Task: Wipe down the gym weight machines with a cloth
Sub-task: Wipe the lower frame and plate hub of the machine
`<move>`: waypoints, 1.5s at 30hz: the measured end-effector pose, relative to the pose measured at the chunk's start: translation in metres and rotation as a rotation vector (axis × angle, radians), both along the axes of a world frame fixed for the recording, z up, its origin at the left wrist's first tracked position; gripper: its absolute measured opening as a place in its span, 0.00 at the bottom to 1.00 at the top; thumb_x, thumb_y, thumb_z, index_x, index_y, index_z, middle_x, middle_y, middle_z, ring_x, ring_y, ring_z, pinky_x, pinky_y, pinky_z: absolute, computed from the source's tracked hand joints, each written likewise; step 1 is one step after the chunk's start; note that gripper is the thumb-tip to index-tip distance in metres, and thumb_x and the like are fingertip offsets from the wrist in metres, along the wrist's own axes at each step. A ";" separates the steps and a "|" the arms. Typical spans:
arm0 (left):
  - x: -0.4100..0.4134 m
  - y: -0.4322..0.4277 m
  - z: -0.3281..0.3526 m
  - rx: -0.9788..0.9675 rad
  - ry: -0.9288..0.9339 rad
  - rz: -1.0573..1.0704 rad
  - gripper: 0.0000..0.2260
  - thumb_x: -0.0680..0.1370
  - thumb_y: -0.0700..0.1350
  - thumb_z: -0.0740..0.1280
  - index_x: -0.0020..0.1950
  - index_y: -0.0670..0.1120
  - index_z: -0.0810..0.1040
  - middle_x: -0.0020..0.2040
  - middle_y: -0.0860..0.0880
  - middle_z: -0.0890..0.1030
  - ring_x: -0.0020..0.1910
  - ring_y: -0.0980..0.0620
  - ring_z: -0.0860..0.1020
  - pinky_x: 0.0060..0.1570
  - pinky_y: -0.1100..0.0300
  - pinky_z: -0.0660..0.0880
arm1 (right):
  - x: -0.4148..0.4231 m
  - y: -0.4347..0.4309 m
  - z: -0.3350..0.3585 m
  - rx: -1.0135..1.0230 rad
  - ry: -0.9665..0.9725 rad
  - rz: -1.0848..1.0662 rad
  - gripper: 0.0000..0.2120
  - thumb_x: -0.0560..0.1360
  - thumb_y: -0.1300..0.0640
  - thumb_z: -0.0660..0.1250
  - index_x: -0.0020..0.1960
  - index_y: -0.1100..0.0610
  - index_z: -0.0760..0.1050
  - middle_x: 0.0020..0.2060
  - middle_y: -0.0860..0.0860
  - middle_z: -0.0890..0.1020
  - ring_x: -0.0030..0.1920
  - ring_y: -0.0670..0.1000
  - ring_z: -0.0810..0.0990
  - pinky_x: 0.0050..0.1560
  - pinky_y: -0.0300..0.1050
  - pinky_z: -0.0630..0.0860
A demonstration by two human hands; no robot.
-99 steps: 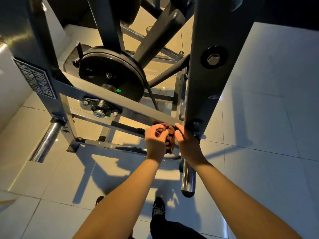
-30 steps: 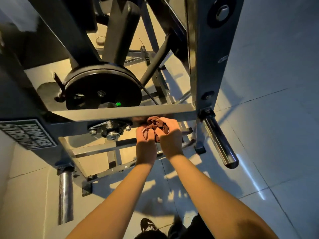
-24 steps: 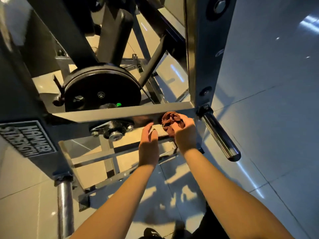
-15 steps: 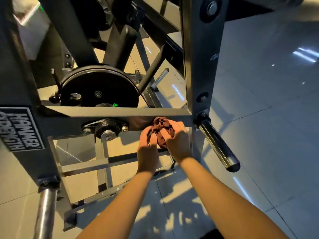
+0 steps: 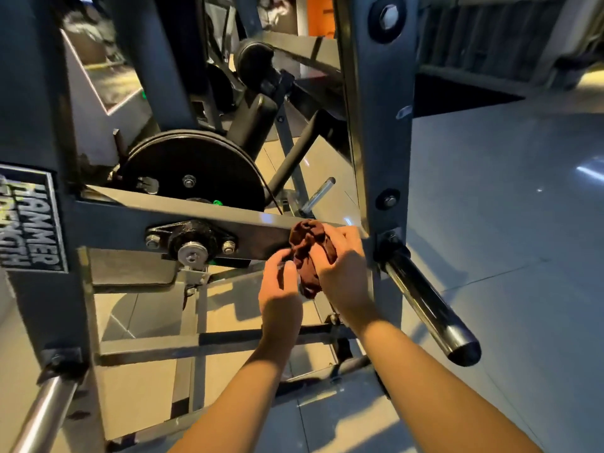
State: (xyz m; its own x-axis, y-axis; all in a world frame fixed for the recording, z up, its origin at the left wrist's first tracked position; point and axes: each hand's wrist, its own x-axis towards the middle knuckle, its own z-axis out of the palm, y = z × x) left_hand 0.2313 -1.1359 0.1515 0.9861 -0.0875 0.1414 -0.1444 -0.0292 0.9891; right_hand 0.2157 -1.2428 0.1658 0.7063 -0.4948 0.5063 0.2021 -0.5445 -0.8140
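Mid-wipe: right hand and left hand clutch bunched cloth against machine crossbar; next move likely needs firm stroke along bar

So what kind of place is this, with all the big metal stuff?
Most likely a gym: a black weight plate sits inside a grey steel machine frame, a label on it reads HAMMER, and a chrome loading peg sticks out.
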 end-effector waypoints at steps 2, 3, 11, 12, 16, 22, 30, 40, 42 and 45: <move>0.001 -0.004 -0.008 0.013 -0.078 -0.022 0.11 0.84 0.48 0.61 0.61 0.65 0.73 0.51 0.67 0.79 0.50 0.72 0.77 0.48 0.75 0.73 | 0.002 -0.010 -0.021 0.036 -0.106 -0.110 0.09 0.82 0.59 0.62 0.59 0.55 0.78 0.51 0.47 0.73 0.49 0.44 0.80 0.44 0.40 0.83; 0.003 -0.005 -0.015 0.011 -0.107 -0.043 0.12 0.85 0.47 0.60 0.62 0.65 0.72 0.54 0.70 0.77 0.53 0.72 0.76 0.51 0.75 0.73 | 0.001 -0.015 -0.032 0.064 -0.153 -0.154 0.10 0.83 0.59 0.62 0.61 0.56 0.77 0.52 0.47 0.74 0.51 0.44 0.79 0.46 0.39 0.83; 0.030 -0.016 -0.049 -0.177 -0.246 -0.055 0.21 0.85 0.41 0.58 0.55 0.71 0.74 0.60 0.62 0.75 0.61 0.63 0.75 0.58 0.65 0.74 | 0.025 0.006 -0.054 -0.213 -0.270 -0.150 0.18 0.80 0.58 0.66 0.69 0.50 0.74 0.58 0.46 0.69 0.57 0.44 0.73 0.57 0.29 0.71; 0.034 -0.016 -0.053 -0.188 -0.255 -0.065 0.20 0.86 0.41 0.58 0.57 0.69 0.74 0.61 0.60 0.76 0.61 0.62 0.75 0.58 0.65 0.74 | 0.028 0.007 -0.055 -0.269 -0.298 -0.121 0.18 0.80 0.57 0.67 0.69 0.50 0.74 0.58 0.48 0.71 0.58 0.46 0.73 0.57 0.30 0.72; 0.045 -0.011 -0.061 -0.190 -0.343 -0.096 0.19 0.85 0.41 0.58 0.57 0.68 0.76 0.56 0.69 0.75 0.62 0.62 0.75 0.65 0.56 0.73 | 0.029 -0.015 -0.075 -0.183 -0.304 -0.163 0.18 0.80 0.57 0.66 0.70 0.50 0.74 0.56 0.42 0.66 0.56 0.39 0.71 0.59 0.31 0.74; 0.056 -0.003 -0.068 -0.318 -0.302 -0.189 0.16 0.86 0.42 0.58 0.60 0.62 0.79 0.62 0.51 0.79 0.64 0.51 0.78 0.67 0.47 0.75 | 0.044 0.016 -0.075 -0.138 -0.338 -0.224 0.19 0.82 0.56 0.62 0.73 0.51 0.70 0.59 0.43 0.63 0.62 0.45 0.65 0.61 0.24 0.63; 0.049 -0.001 -0.076 -0.184 -0.418 -0.157 0.16 0.86 0.47 0.57 0.68 0.67 0.70 0.66 0.69 0.71 0.69 0.65 0.70 0.70 0.58 0.69 | 0.044 -0.003 -0.092 -0.433 -0.328 -0.205 0.26 0.78 0.55 0.64 0.76 0.51 0.68 0.62 0.50 0.66 0.62 0.52 0.65 0.64 0.45 0.70; 0.030 -0.007 -0.083 -0.057 -0.388 -0.165 0.20 0.86 0.51 0.56 0.78 0.64 0.62 0.73 0.69 0.64 0.70 0.70 0.61 0.69 0.64 0.59 | 0.026 0.003 -0.106 -0.043 -0.130 -0.320 0.13 0.83 0.58 0.60 0.67 0.55 0.72 0.69 0.45 0.60 0.67 0.45 0.60 0.69 0.44 0.68; 0.027 0.005 -0.082 -0.125 -0.376 -0.160 0.18 0.87 0.50 0.56 0.76 0.63 0.65 0.69 0.69 0.70 0.67 0.70 0.68 0.69 0.63 0.66 | 0.033 0.025 -0.100 -0.214 -0.169 -0.186 0.18 0.83 0.53 0.61 0.72 0.52 0.69 0.69 0.44 0.59 0.69 0.45 0.58 0.71 0.42 0.65; 0.026 0.026 -0.079 -0.203 -0.400 -0.116 0.19 0.86 0.50 0.56 0.77 0.61 0.65 0.67 0.68 0.74 0.67 0.67 0.72 0.68 0.63 0.71 | 0.044 0.048 -0.091 -0.358 -0.155 -0.052 0.25 0.82 0.45 0.62 0.78 0.44 0.61 0.72 0.44 0.56 0.70 0.43 0.57 0.68 0.34 0.62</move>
